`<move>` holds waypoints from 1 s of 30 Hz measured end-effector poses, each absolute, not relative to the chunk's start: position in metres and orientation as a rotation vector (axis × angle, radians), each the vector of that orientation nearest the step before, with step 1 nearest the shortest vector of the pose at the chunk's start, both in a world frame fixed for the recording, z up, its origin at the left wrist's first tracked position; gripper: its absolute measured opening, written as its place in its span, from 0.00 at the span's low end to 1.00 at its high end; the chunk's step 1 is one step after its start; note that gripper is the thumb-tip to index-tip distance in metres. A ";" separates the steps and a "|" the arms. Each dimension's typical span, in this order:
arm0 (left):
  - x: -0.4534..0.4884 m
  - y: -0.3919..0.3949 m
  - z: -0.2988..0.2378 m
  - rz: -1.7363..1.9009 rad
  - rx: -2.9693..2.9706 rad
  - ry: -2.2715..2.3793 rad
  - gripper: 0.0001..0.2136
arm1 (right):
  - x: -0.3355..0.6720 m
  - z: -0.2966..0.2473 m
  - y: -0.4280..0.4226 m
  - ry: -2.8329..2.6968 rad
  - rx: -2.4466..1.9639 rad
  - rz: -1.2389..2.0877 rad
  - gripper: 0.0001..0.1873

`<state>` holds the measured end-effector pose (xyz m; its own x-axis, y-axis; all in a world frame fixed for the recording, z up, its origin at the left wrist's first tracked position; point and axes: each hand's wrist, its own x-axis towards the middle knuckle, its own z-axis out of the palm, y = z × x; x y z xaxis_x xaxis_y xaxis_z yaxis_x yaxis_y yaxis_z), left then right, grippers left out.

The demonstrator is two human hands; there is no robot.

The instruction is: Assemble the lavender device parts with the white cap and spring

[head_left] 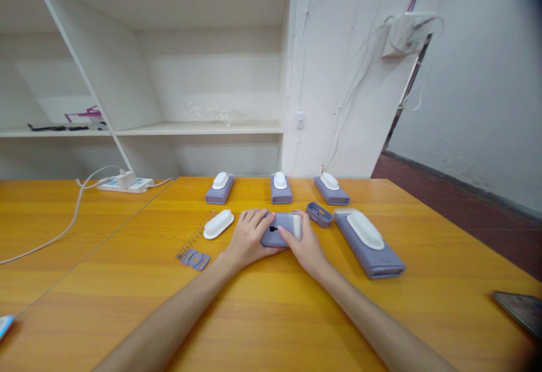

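Note:
Both hands hold a purple-grey, box-shaped casing [278,239] over the middle of the table. Its right end is whitish, and a small black mark shows on its face. My left hand [247,237] is wrapped round the left end. My right hand [309,246] grips the right end, its thumb lying on the face. Left of my left hand are a white oval piece [218,224], a coiled spring [195,236] and flat purple cut-out pieces [195,259]. Just beyond my right hand sits a purple oval ring-shaped part [319,214].
Three purple casings topped with white ovals, including a middle one [281,193], line the back. A larger-looking one [372,253] lies at right. A power strip [127,183] with cables stands back left. A phone-like device [520,309] lies at the right edge. White shelves [199,128] rise behind.

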<state>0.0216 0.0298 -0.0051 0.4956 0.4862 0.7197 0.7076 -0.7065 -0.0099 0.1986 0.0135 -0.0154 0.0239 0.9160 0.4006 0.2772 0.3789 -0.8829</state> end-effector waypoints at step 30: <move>0.032 0.015 -0.010 -0.904 -2.357 -1.401 0.22 | 0.207 -0.038 0.031 -1.408 -1.154 0.700 0.23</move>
